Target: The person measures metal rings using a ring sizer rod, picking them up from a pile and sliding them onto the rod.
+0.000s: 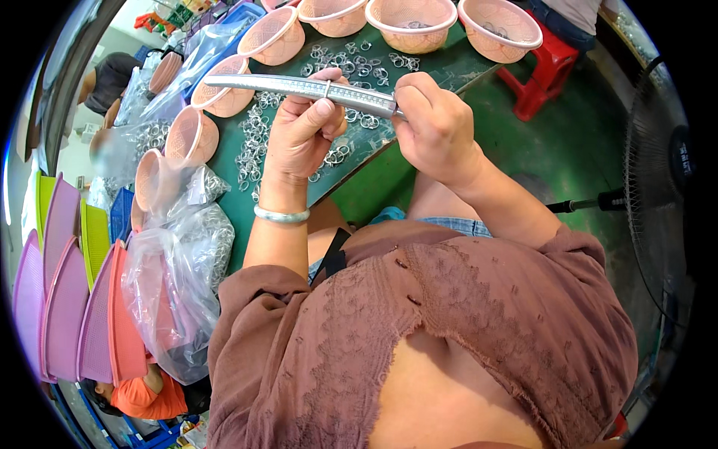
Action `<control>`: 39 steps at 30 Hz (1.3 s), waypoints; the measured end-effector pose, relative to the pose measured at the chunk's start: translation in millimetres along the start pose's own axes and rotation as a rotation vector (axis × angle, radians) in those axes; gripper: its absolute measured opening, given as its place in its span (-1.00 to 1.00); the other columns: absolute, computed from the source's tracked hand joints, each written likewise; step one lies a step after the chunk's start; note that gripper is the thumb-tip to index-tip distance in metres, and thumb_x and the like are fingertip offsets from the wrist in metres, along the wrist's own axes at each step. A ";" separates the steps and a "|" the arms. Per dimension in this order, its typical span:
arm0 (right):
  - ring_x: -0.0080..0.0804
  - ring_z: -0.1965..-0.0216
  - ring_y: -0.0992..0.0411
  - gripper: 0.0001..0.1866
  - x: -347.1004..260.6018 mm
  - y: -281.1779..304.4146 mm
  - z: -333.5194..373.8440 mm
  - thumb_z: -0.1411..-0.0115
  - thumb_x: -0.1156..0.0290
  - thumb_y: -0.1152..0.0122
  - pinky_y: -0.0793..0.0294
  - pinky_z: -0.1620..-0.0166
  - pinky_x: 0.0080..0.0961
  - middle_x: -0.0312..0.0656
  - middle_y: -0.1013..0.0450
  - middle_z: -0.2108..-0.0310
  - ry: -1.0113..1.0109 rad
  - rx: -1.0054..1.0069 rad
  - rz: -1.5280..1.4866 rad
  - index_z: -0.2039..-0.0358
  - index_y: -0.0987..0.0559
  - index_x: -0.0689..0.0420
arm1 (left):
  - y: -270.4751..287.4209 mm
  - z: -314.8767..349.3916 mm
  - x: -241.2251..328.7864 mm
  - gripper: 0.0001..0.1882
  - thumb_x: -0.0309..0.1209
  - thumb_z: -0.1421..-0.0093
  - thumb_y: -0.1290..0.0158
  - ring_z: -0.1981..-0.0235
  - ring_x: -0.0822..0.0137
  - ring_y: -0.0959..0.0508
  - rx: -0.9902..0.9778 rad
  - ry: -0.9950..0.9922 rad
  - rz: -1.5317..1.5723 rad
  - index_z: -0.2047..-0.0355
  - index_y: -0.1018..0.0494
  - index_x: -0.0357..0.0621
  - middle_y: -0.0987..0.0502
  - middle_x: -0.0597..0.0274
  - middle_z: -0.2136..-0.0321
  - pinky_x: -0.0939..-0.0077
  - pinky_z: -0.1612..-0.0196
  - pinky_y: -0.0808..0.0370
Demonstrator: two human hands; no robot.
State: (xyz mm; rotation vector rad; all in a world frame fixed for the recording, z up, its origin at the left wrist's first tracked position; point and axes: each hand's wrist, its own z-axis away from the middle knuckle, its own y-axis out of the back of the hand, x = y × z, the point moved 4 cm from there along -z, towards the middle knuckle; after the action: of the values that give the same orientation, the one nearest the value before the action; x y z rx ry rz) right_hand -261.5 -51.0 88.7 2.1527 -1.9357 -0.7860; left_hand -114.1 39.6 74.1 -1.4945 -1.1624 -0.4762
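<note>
Green table (351,172) in a busy workshop, scattered with small metal rings (254,142) and lined with pink mesh baskets (411,22). The person holds a tapered metal ring-sizing stick (299,87) level above the table, just over the rings. Right hand (434,127) is closed round its thick end, left hand (303,131) cradles the middle, thumb pressed up against it, with one ring (327,89) slid onto the taper. The stick looks stiff, smooth and probably slippery (gripping the thick end seems sensible); the rings look light and easy to drop. Clear plastic bags (179,277) of more rings crowd the left, stacked coloured trays (67,299) beyond, a red stool (550,71) and a fan (658,187) on the right.
</note>
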 end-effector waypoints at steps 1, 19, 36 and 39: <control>-0.21 0.60 -0.36 -0.77 0.3 -1.1 0.3 0.28 0.61 -0.19 -0.34 0.55 -0.39 -0.20 -0.35 0.44 0.015 0.007 0.002 0.54 -0.37 0.16 | 1.0 0.5 0.7 -0.59 -0.47 -0.10 -0.09 0.58 0.54 -0.25 -0.013 0.007 0.002 0.01 -0.36 -0.23 -0.47 0.19 0.24 0.67 0.53 -0.20; -0.11 0.54 -0.37 -0.82 -11.0 -28.5 5.7 0.14 0.54 -0.17 -0.34 0.50 -0.29 -0.14 -0.32 0.46 -0.120 -0.118 -0.126 0.52 -0.35 0.14 | 32.8 11.5 11.9 -0.68 -0.50 -0.11 -0.05 0.64 0.59 -0.19 0.156 -0.012 -0.180 0.12 -0.37 -0.38 -0.32 0.39 0.59 0.69 0.57 -0.13; -0.66 0.53 -0.16 -0.89 52.3 115.9 118.5 0.01 0.56 -0.19 -0.16 0.46 -0.66 -0.36 -0.24 0.55 -0.885 0.122 -0.337 0.47 -0.43 0.24 | -91.4 -238.2 -82.3 -0.31 -0.02 -0.18 0.02 0.62 0.49 -0.25 0.128 0.525 -0.534 -0.09 -0.10 -0.33 -0.37 0.04 0.38 0.66 0.53 -0.28; -0.74 0.51 -0.12 -0.89 58.8 119.8 123.8 -0.01 0.57 -0.18 -0.10 0.45 -0.73 -0.46 -0.24 0.54 -0.909 0.132 -0.360 0.45 -0.42 0.20 | -67.0 -253.3 -99.6 -0.34 -0.13 -0.25 0.13 0.45 0.29 -0.40 0.127 0.614 -0.201 -0.13 0.02 -0.44 -0.31 -0.18 0.19 0.50 0.32 -0.45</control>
State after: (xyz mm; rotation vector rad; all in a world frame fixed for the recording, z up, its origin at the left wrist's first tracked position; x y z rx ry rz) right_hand -423.1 -97.6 18.9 2.5062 -1.9445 -2.0376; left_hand -139.1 -238.3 101.4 -1.0154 -0.8321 -0.9071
